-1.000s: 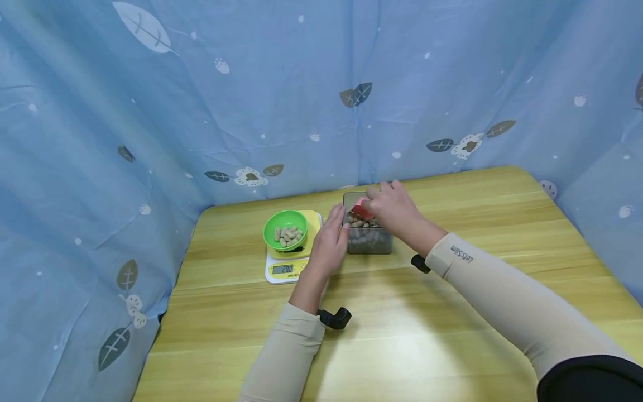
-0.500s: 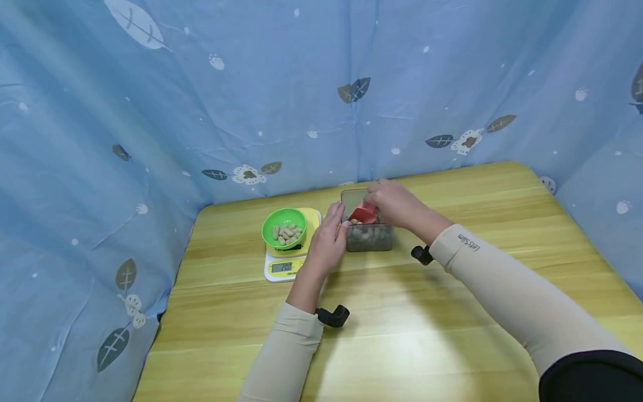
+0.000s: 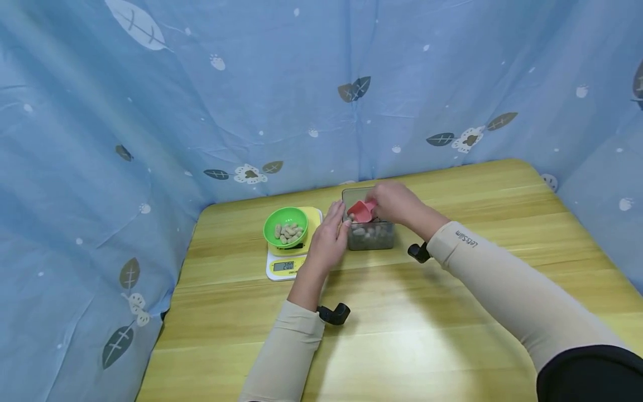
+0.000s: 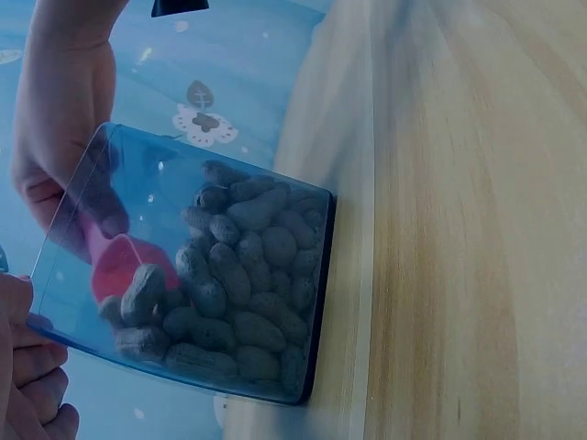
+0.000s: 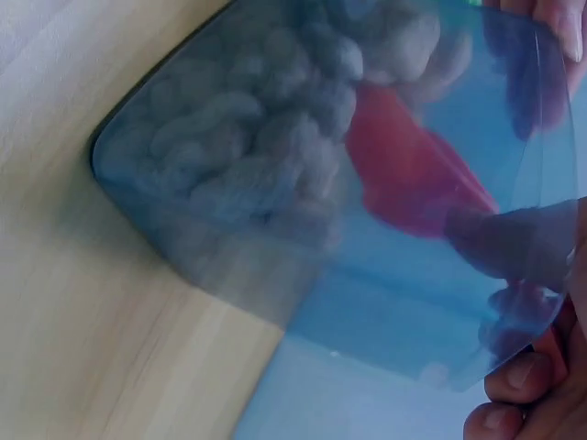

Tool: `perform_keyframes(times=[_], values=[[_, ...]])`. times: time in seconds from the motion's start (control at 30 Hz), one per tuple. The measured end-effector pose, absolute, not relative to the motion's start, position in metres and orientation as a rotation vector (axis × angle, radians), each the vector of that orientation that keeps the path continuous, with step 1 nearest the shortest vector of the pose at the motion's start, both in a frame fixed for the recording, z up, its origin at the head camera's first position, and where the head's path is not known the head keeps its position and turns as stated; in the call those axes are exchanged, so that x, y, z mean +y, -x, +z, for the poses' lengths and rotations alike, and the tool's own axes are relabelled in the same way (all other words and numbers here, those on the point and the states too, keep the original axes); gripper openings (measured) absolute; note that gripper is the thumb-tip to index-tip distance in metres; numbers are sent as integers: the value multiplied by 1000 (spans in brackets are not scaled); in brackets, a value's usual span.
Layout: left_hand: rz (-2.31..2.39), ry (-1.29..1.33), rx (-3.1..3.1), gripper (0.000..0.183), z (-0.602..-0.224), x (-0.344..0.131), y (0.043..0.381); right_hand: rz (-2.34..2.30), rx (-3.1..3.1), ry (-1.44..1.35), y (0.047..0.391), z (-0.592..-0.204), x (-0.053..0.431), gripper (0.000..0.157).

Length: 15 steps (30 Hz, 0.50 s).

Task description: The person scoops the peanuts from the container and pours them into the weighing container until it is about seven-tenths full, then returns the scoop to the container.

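One scale (image 3: pixel 313 222) partly behind left wrist (image 3: pixel 312 274), left fingers (image 3: pixel 332 216) straight, right fingers (image 5: pixel 516 378) pinching scoop (image 3: pixel 361 213)

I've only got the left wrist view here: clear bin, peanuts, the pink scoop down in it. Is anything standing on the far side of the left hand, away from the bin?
Observer: Yes. The head view shows a yellow and white scale on the table, to the left of the left hand and the bin.
Operator: Anything on that scale?
Observer: A green bowl sits on its platform.
Operator: And inside the bowl?
Observer: Peanuts in their shells, heaped low, with bare green wall showing above them.
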<state>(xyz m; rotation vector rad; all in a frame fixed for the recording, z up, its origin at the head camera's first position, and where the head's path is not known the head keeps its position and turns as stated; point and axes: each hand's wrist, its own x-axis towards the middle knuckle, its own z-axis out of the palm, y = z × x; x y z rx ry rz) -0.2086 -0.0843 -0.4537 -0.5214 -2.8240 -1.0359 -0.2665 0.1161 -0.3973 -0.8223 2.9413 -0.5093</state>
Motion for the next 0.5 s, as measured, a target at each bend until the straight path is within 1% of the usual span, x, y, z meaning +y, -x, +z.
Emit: perform_keyframes(times=[0.07,0.3,0.5], values=[[-1031,516,-2820,53,-454,-84,208,-499,2940,823,264,-396,114,15],[-1047,518,-2818,53,-454,-84,208,-519,2882,873,261,-390,123,24],[-1053,517,-2817,53,-453,-83,208,-525,2854,883,255,-393,126,19]])
